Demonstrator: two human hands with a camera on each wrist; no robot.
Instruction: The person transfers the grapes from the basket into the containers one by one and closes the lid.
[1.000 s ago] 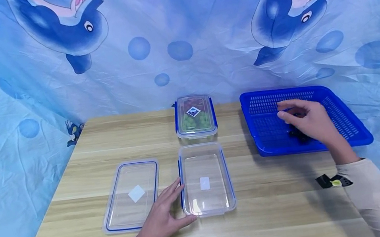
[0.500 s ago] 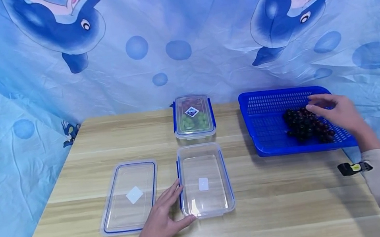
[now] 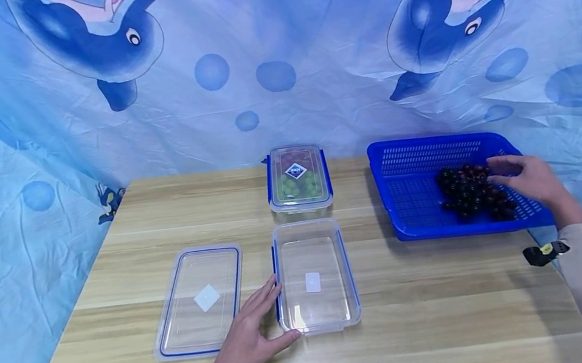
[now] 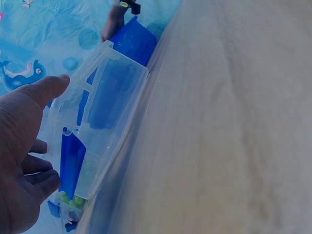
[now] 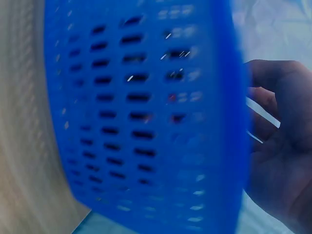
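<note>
Grip at right: no firm hold was shown. Right hand [image 3: 528, 178] was held with thumb and fingers bowed and a gap left between them, beside the right edge of the dark grapes [image 3: 466, 192]; whether any berry or stem was touched could not be told. Grapes were heaped in the right half of the blue basket [image 3: 421, 230], at the right of the frame. Left hand [image 3: 248, 340] was laid, digits spread, around the lower left corner of the clear box [image 3: 317, 257], lower centre; no curled grip was seen. 1 lid [image 3: 205, 327] was laid flat at lower left; 1 closed box [image 3: 299, 186] was set at mid-frame.

Risks, as judged: berries could be shed or crushed if the bunch were pinched by its fruit rather than its stem. Basket could be tipped if its rim were pushed down by the right forearm, since its lower right corner appeared to project past the table [image 3: 424, 311]. Clear box could be slid if pressed sideways by the left hand.
</note>
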